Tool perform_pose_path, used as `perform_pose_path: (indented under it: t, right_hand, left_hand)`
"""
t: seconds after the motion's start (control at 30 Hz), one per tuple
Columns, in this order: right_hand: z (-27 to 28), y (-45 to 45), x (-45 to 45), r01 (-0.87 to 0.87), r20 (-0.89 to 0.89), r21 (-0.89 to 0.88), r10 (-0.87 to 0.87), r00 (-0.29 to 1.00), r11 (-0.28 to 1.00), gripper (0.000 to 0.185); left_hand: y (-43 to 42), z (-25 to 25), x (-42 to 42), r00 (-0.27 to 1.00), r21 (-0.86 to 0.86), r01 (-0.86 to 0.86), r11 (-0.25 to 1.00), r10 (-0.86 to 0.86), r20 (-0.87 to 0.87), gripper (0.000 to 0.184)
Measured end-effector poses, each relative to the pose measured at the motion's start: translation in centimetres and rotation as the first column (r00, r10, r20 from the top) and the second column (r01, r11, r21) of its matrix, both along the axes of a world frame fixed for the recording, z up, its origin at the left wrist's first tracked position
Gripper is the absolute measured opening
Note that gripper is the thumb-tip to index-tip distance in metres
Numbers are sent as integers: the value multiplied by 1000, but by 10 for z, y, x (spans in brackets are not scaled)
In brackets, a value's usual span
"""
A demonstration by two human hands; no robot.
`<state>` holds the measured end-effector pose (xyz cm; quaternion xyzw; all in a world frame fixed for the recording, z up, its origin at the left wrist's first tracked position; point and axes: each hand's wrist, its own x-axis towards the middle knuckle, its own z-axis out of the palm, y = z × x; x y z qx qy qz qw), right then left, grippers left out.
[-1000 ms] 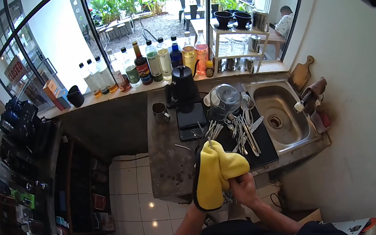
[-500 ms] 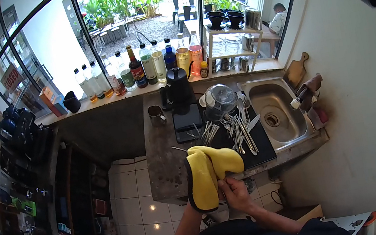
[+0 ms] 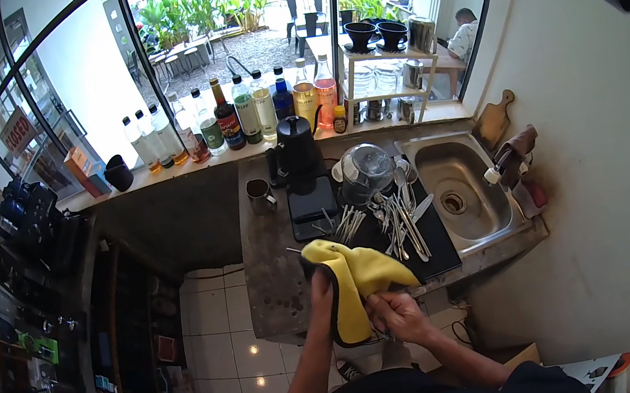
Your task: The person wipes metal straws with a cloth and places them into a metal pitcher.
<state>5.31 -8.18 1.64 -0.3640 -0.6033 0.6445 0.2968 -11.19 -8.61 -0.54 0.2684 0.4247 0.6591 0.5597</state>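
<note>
A yellow cloth with a black edge [image 3: 352, 278] hangs between my hands over the counter's front edge. My left hand [image 3: 320, 289] is wrapped in its left side, with most fingers hidden. My right hand [image 3: 398, 316] is closed at the cloth's lower right; a thin metal piece shows below its fingers. Beyond the cloth, metal spoons, knives and straws [image 3: 407, 223] lie on a black mat [image 3: 443, 254]. A large glass jar [image 3: 366, 169] lies behind them. Left of the mat is a black scale [image 3: 311, 200] with small metal pieces on it.
A steel sink [image 3: 510, 205] is at the right, and a metal pitcher [image 3: 260, 196] and black kettle [image 3: 295, 143] stand at the back. Bottles [image 3: 227, 119] line the sill beside a rack [image 3: 389, 92]. A person [image 3: 463, 34] sits outside the window.
The cloth has shifted and its folds have changed. My left hand now shows at the cloth's left side, where it was covered before. My right hand has moved slightly.
</note>
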Motion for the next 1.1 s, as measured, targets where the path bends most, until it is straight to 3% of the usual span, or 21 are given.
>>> perform_pose_path:
  t: [0.07, 0.13, 0.17, 0.2, 0.27, 0.33, 0.4, 0.47, 0.53, 0.6, 0.73, 0.83, 0.9, 1.03, 1.1]
  right_hand:
    - [0, 5, 5, -63, -16, -21, 63, 998, 998, 29]
    - [23, 14, 8, -68, 279, 366, -39, 960, 928, 28]
    - [23, 29, 21, -167, 431, 339, 4, 902, 926, 29]
    - [32, 37, 28, -147, 434, 506, -103, 895, 850, 25]
    - [62, 37, 26, 73, 281, 541, -263, 923, 838, 21]
    - [81, 37, 18, 126, 254, 517, -292, 922, 846, 20]
    - [86, 37, 9, 96, 92, 596, -186, 978, 797, 29]
    - [77, 43, 5, 15, 123, 593, -109, 986, 805, 35]
    - [69, 48, 3, -1, 102, 635, -83, 991, 773, 34]
    - [69, 48, 1, 13, 92, 625, -90, 992, 781, 34]
    - [77, 43, -5, 162, 46, 560, -226, 973, 813, 34]
    - [76, 42, -10, 92, 51, 750, -195, 979, 655, 21]
    - [75, 44, -8, 46, 69, 723, -139, 988, 689, 20]
    - [78, 47, -3, -41, 123, 685, -60, 991, 727, 18]
    - [77, 53, 0, -82, 141, 699, -25, 990, 710, 16]
  left_hand:
    - [2, 3, -4, 1000, 34, 6, 999, -5, -4, 25]
    - [1, 5, -3, 997, 54, 3, 999, 1, -77, 24]
    - [-1, 6, -2, 988, 68, 10, 998, 0, -151, 24]
    - [-2, 7, -1, 974, 84, 19, 996, 1, -226, 23]
    - [2, 8, 1, 958, 162, 31, 986, 17, -287, 21]
    - [3, 5, 9, 959, 163, 4, 987, 42, -279, 20]
    - [-1, 15, 16, 962, 160, 25, 987, 20, -274, 19]
    - [-4, 21, 19, 953, 75, 108, 991, -82, -291, 21]
    - [-1, 12, 16, 958, 116, 93, 989, -57, -280, 23]
    - [-4, 8, 8, 972, 85, 210, 974, -198, -129, 23]
    - [-2, 9, 12, 986, 127, 163, 978, -156, -63, 25]
    - [0, 8, 14, 989, 141, 56, 988, -35, -144, 24]
    - [-2, 18, 13, 955, 135, -6, 991, 46, -292, 23]
    - [-4, 8, 12, 924, 164, -8, 986, 70, -377, 23]
    - [-5, 2, 9, 934, 94, 104, 990, -65, -352, 22]
